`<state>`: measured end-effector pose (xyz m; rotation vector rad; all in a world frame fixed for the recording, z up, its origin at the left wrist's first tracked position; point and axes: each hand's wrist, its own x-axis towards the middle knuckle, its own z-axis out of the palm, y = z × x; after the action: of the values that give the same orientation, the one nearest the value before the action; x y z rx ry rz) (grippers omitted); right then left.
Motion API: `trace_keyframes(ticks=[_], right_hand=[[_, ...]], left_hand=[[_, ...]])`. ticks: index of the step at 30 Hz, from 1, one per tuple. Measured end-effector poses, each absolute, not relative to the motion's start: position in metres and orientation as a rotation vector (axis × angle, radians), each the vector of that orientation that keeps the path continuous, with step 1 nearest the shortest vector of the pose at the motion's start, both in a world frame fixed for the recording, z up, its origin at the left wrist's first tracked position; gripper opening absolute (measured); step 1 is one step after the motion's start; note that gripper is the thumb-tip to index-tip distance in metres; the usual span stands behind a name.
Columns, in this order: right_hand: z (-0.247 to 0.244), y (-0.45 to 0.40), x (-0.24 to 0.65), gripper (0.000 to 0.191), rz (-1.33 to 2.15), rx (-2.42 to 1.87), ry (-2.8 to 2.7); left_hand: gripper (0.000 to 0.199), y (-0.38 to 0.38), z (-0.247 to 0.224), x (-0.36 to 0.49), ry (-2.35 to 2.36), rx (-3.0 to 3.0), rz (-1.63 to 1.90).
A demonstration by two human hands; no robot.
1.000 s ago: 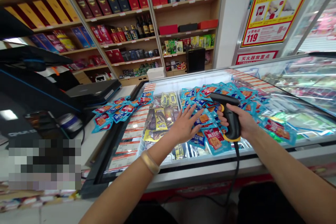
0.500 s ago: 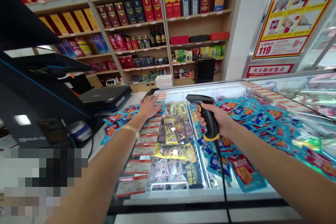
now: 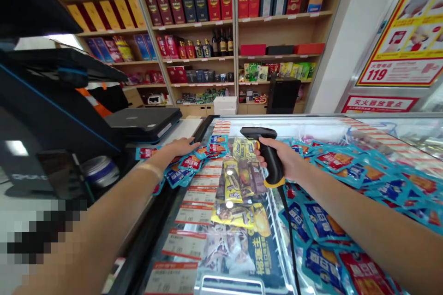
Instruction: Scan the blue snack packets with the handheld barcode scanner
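Gripping the scanner [image 3: 272,161] by its handle in the right hand [image 3: 285,159], over the freezer [image 3: 152,230]; reaching the left hand [image 3: 182,146] to small blue packets [image 3: 190,163] at the scanner's nine o'clock, cannot tell whether clutching any; showing yellow packs [image 3: 232,214] at seven, heaped packets [image 3: 374,170] at four, shelves [image 3: 285,32] at twelve.

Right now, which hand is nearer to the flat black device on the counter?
The left hand, just in front of the flat black device. The right hand, holding a scanner, is farther right.
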<state>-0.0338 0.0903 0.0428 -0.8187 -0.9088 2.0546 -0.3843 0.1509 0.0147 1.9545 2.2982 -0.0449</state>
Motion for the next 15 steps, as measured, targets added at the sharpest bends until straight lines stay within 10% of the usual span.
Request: trace_keyframes(ticks=[15], right_hand=[[0.031, 0.079, -0.03, 0.018, 2.074, -0.817, -0.937]], left_hand=[[0.066, 0.092, 0.012, -0.304, 2.196, 2.382, 0.166]])
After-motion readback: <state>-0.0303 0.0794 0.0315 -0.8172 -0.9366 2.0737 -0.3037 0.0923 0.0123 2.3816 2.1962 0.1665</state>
